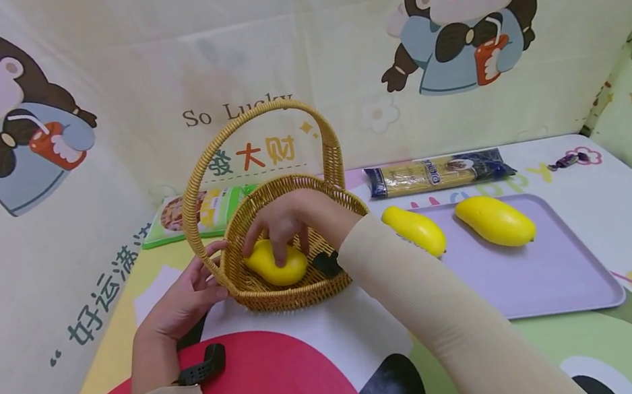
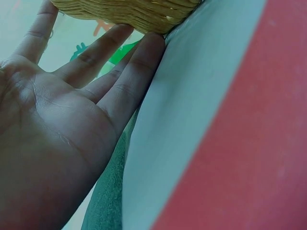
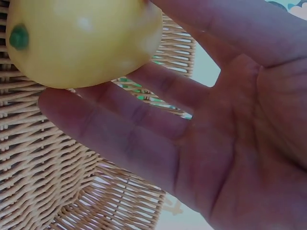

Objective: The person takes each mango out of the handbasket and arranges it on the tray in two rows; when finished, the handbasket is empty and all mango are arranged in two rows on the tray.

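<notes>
A yellow mango (image 1: 278,264) lies in the wicker basket (image 1: 291,298), which has a tall arched handle. My right hand (image 1: 294,217) reaches down into the basket and grips this mango, thumb on the near side and fingers across it. The mango (image 3: 81,43) shows its green tip in the right wrist view, with fingers (image 3: 110,129) along its underside. At the basket's left side, my left hand (image 1: 187,301) touches the wicker near the handle's base. Its fingers are extended, fingertips against the basket (image 2: 134,12) in the left wrist view.
Right of the basket, a lilac tray (image 1: 550,284) holds one mango (image 1: 494,221) and another mango (image 1: 415,230), partly hidden by my right sleeve. Behind stand a packet of noodles (image 1: 438,173) and a green bag (image 1: 202,214). A small purple item (image 1: 570,159) lies far right.
</notes>
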Tool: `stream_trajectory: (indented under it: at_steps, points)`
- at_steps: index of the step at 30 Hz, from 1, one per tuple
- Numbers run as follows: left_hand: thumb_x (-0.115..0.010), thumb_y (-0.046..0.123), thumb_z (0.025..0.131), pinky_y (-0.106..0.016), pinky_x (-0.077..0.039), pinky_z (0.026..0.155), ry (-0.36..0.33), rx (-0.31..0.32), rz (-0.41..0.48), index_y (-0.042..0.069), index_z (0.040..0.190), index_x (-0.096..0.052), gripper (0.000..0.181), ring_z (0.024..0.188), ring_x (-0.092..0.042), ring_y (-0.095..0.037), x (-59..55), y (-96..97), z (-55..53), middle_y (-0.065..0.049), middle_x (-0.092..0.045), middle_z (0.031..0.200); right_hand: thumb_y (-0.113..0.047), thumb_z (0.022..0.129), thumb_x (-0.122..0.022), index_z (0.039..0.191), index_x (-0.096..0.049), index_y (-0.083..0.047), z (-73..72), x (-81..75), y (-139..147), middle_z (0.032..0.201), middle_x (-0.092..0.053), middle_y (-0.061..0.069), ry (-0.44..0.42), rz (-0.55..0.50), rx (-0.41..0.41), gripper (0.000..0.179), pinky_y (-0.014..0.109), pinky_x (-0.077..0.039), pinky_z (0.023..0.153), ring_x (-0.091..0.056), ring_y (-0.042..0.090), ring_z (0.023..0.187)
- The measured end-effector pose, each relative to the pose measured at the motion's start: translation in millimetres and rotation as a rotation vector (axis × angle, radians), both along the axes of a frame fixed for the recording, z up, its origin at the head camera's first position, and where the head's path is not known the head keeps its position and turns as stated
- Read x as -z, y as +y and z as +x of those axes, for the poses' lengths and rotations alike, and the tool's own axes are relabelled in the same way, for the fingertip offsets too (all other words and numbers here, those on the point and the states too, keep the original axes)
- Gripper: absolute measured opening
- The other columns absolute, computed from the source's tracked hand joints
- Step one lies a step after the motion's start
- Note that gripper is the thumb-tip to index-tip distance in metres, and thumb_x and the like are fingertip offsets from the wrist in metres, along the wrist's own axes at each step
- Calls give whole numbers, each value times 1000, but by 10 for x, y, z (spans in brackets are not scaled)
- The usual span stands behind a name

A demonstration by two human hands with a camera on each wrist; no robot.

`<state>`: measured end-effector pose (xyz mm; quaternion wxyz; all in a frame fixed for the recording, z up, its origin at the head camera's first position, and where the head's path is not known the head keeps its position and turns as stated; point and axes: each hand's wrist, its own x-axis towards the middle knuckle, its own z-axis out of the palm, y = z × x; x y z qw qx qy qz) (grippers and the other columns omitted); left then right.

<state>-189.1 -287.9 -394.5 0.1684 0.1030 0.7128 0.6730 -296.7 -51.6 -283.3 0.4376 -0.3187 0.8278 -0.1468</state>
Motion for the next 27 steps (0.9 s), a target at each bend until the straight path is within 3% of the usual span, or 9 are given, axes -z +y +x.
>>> stream_trajectory:
  at_steps: [5,16,27]
  points:
    - [-66,8,93,-23,-49,104,3,-4,-7,29,155,-33,73,138,-44,-15,1,6,-2,-6,-28,163,-5,92,-75,144,-60,-37,-34,32,49,157,-39,0,23,-45,-20,63,35,-63,82,-49,25,128]
    - [-67,8,92,-23,-48,104,5,-1,-6,29,153,-33,72,137,-46,-14,1,19,-5,-9,-30,162,-11,91,-77,141,-62,-39,-83,3,191,154,-43,-1,92,-114,35,59,32,-62,82,-54,25,122]
    - [-66,7,93,-24,-50,104,15,3,-7,29,153,-34,71,139,-42,-15,20,7,-4,-8,-27,163,-12,88,-79,136,-65,-43,-108,-66,387,160,-40,4,16,-207,99,59,37,-63,81,-44,26,140]
